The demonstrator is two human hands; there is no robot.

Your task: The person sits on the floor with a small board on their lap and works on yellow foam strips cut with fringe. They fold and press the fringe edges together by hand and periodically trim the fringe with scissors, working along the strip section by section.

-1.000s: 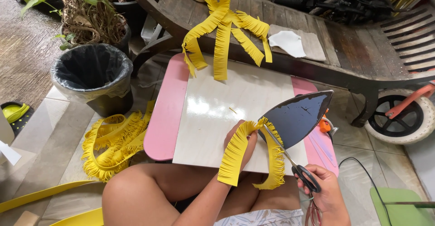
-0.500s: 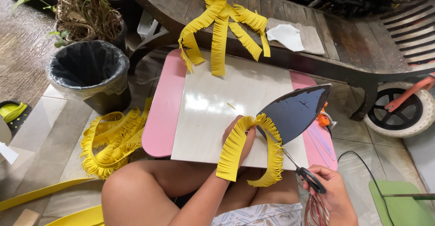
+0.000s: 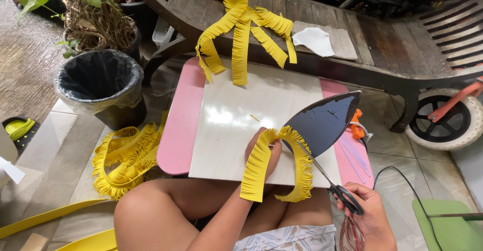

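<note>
The white board (image 3: 241, 125) lay flat on the pink bench (image 3: 176, 130) and served as the reference for all positions below.

The left hand (image 3: 264, 153) rested at the near edge of the white board, forearm rising from the lap toward it. Its fingers were curled shut on a dark leaf-shaped piece (image 3: 322, 122) and on the yellow fringed strip (image 3: 274, 163), which arched over the hand and hung down on both sides past the near edge of the board. The leaf-shaped piece pointed up and away toward the far right corner of the board.

The right hand (image 3: 370, 218) sat off the near right corner of the white board, palm turned inward, wrist low beside the lap. Its fingers were closed through the black handles of the scissors (image 3: 332, 183). The blades ran diagonally up toward the strip; how far apart they stood could not be told.

Beyond the far edge of the white board, more yellow fringed strips (image 3: 241, 29) hung from a wooden lounger (image 3: 392, 44). To the left of the board, on the floor, lay a pile of fringed yellow strip (image 3: 126, 158), and farther left and back stood a black-lined bin (image 3: 100, 82). An orange tool (image 3: 356, 125) lay just off the right edge of the board.
</note>
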